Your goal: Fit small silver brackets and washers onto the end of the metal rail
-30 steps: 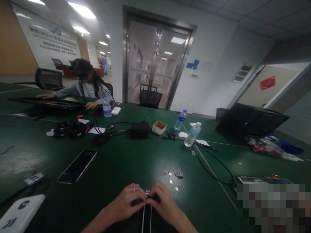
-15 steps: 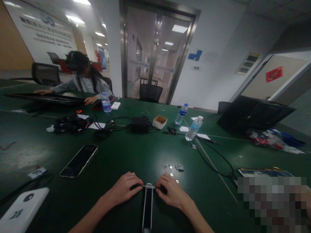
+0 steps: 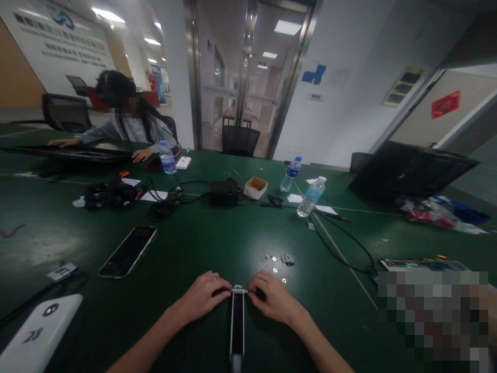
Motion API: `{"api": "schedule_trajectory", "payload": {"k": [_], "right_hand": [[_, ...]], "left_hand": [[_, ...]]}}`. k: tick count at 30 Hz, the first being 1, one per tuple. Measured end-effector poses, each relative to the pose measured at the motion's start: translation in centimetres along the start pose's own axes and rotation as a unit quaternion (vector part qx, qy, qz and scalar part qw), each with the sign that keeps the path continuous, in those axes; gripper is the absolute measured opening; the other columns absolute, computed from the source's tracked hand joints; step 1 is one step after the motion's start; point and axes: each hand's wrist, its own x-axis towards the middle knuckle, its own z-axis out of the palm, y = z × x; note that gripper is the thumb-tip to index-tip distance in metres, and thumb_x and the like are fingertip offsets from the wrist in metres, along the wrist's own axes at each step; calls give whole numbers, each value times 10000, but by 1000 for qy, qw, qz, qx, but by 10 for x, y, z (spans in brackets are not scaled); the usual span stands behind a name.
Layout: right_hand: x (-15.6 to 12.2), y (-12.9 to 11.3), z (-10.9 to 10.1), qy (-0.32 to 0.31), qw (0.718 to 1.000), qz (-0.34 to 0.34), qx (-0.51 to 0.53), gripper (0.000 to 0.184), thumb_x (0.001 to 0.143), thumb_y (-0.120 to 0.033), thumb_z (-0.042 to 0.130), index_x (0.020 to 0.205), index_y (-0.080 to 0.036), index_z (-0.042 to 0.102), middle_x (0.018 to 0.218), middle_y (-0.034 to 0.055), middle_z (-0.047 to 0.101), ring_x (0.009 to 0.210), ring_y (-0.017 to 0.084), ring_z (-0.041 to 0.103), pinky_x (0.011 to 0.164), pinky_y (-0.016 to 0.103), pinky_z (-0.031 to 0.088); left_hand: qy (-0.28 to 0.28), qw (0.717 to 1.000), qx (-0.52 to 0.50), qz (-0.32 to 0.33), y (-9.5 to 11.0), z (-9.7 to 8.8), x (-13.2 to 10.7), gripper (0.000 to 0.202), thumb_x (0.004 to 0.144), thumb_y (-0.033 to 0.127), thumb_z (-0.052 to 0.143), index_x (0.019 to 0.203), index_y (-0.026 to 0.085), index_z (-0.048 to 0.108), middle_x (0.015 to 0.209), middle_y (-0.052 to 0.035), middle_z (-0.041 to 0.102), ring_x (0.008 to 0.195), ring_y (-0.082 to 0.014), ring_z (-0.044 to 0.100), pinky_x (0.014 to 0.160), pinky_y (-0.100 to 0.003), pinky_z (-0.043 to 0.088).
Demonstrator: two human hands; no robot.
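Observation:
A long, narrow silver-edged frame (image 3: 237, 326) with a dark middle lies in front of me, its length running toward me. A short metal crosspiece (image 3: 239, 291) spans its far end. The fingertips of my left hand (image 3: 204, 298) pinch the crosspiece's left end, and those of my right hand (image 3: 274, 296) pinch its right end. My fingers partly hide both ends. Just beyond my right hand lie small washers (image 3: 275, 271), tiny nuts (image 3: 267, 256) and a small metal bracket (image 3: 288, 259).
A phone (image 3: 128, 252) and a white device marked 28 (image 3: 41, 336) lie to the left. Farther back are a black box (image 3: 224, 192) with cables, a small open box (image 3: 255, 188) and water bottles (image 3: 311, 197). A person (image 3: 128, 116) sits at the far left. A blurred patch covers the right edge.
My fingertips have moved slightly inward, closer to the frame at both ends of the crosspiece. The view has tilted down a little. The small metal parts have stayed in place.

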Motion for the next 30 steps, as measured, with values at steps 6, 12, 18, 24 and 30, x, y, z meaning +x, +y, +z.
{"api": "schedule_trajectory", "payload": {"k": [6, 12, 18, 24, 30], "right_hand": [[0, -4, -1, 7, 1000, -3, 4, 71, 815, -122, 585, 805, -189, 609, 801, 25, 602, 790, 176, 539, 724, 294, 424], [-2, 8, -18, 24, 999, 30, -17, 67, 860, -217, 569, 858, -188, 628, 856, 49, 626, 850, 199, 554, 783, 330, 431], [-23, 48, -48, 20, 984, 168, -63, 133, 843, -232, 568, 913, -183, 670, 940, 82, 644, 883, 224, 585, 799, 347, 437], [-33, 66, -47, -4, 974, 219, -54, 162, 770, -142, 593, 862, -201, 713, 853, 61, 661, 784, 192, 608, 697, 281, 425], [-28, 57, -38, 8, 963, 261, -63, 113, 748, -116, 576, 753, -174, 672, 788, 70, 679, 712, 194, 629, 620, 262, 408]], "left_hand": [[25, 1000, -7, 6, -1, 7, 0, 227, 982, 289, 493, 1123, 192, 642, 984, -42, 693, 831, -171, 609, 738, -273, 466], [26, 1000, 3, 11, 1, 6, 2, 204, 963, 276, 528, 1101, 186, 649, 915, -37, 682, 797, -169, 598, 692, -260, 453], [24, 1000, -6, 3, 4, 3, 1, 184, 938, 249, 555, 1083, 189, 651, 925, -32, 677, 793, -167, 594, 693, -255, 456], [29, 1000, -11, 3, 1, 6, 0, 182, 926, 243, 562, 1081, 203, 648, 953, -27, 682, 799, -166, 600, 744, -268, 470], [27, 1000, -13, -3, 3, 6, -1, 187, 892, 183, 582, 1065, 216, 647, 953, -20, 683, 798, -166, 610, 731, -255, 474]]}}
